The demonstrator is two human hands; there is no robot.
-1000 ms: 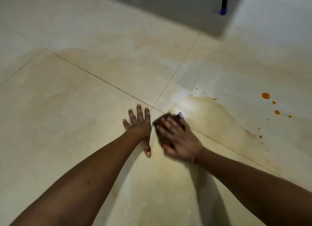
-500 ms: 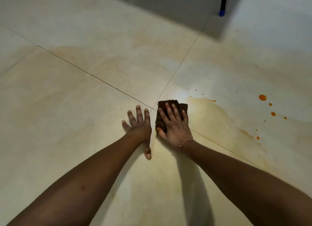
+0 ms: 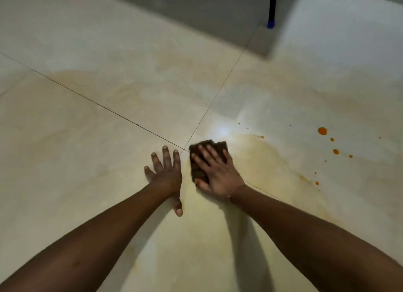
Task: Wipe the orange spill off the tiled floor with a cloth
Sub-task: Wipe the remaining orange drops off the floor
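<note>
head view: your right hand (image 3: 218,174), fingers spread flat, presses the dark cloth (image 3: 201,145) onto the tiled floor (image 3: 109,139) at the left edge of the orange spill (image 3: 261,161), left hand (image 3: 166,171) splayed flat beside it, holding nothing; press evenly and sweep right toward the droplets (image 3: 322,131).

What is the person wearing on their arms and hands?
No sleeves and no gloves are in view. The left hand wears no ring that I can see. The right hand has what looks like a thin band at its wrist.
</note>
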